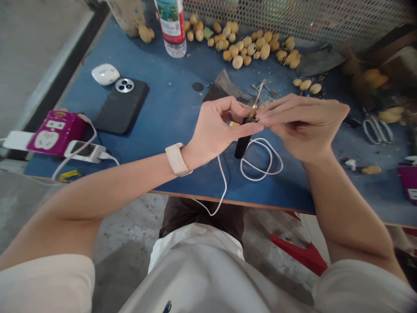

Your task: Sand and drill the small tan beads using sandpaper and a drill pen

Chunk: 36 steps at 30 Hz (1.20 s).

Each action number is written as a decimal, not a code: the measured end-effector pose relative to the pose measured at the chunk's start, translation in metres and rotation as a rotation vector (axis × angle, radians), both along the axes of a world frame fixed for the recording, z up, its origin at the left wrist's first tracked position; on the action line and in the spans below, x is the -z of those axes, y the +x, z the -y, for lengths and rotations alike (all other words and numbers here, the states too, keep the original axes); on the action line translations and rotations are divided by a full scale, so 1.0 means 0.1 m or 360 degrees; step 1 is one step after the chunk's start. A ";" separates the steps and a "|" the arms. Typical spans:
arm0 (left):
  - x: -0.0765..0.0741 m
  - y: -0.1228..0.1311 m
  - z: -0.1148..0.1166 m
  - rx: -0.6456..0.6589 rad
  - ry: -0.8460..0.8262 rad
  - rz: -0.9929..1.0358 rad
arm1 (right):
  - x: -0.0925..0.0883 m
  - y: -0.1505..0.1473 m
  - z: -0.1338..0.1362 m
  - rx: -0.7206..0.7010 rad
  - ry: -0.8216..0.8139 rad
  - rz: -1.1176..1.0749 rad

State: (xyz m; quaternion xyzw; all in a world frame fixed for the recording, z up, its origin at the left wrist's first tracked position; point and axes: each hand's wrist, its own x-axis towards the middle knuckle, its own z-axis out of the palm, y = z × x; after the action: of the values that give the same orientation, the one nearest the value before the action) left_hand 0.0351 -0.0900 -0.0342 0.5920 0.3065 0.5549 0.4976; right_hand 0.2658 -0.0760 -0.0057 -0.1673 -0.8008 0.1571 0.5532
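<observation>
Over the table, my left hand (pixel 216 124) is closed, thumb and fingers pinching the upper end of a black cylinder (pixel 243 147) that hangs tilted below them. My right hand (pixel 299 119) meets it from the right, its fingertips pressed together at the brass-coloured part (pixel 253 113) on top of the cylinder. A thin rod (pixel 259 93) sticks up from there; whether it is joined to the brass part I cannot tell. The right fingers hide part of the contact. Below the hands lies a loop of white cable (pixel 261 175).
A black phone (pixel 122 106), white case (pixel 106 74) and purple power strip (pixel 54 132) occupy the left side. A bottle (pixel 172 28) and several yellow fruits (pixel 246 49) line the mesh at the back. Scissors (pixel 377 129) lie right; dark peel-like sheet (pixel 224 87) lies behind my hands.
</observation>
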 end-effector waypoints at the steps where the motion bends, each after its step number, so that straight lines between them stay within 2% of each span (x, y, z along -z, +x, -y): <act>1: -0.01 0.00 0.00 0.0016 -0.0003 -0.0001 | 0.00 0.00 0.00 0.0004 -0.0001 -0.0006; 6: -0.04 -0.01 0.00 0.0028 -0.0003 -0.0034 | 0.02 -0.04 0.01 0.0092 -0.0022 -0.0055; 12: -0.03 -0.01 0.01 0.0005 0.0015 -0.0067 | 0.03 0.00 0.00 0.0020 0.0077 0.0035; 16: 0.01 0.00 0.02 0.0001 -0.0033 -0.0059 | -0.01 0.07 0.04 0.0107 0.0160 0.0159; 20: 0.08 0.00 0.05 -0.0008 -0.0064 -0.0027 | -0.06 0.13 0.06 0.0232 0.0015 0.0257; 26: 0.09 0.02 0.06 0.0007 -0.0109 0.0041 | 0.01 0.17 -0.05 0.0207 0.0127 0.0211; 31: 0.06 0.01 0.04 0.0010 -0.0149 0.0064 | 0.11 0.18 -0.07 0.0247 -0.0104 0.0144; 36: 0.06 -0.01 0.02 0.0052 -0.0164 0.0049 | 0.12 0.16 -0.06 0.0324 -0.0384 0.0149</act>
State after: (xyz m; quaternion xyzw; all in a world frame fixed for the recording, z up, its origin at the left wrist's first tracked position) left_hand 0.0337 -0.0917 -0.0404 0.5619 0.3173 0.5392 0.5411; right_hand 0.2820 -0.0696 -0.0175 -0.3200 -0.7800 0.1872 0.5042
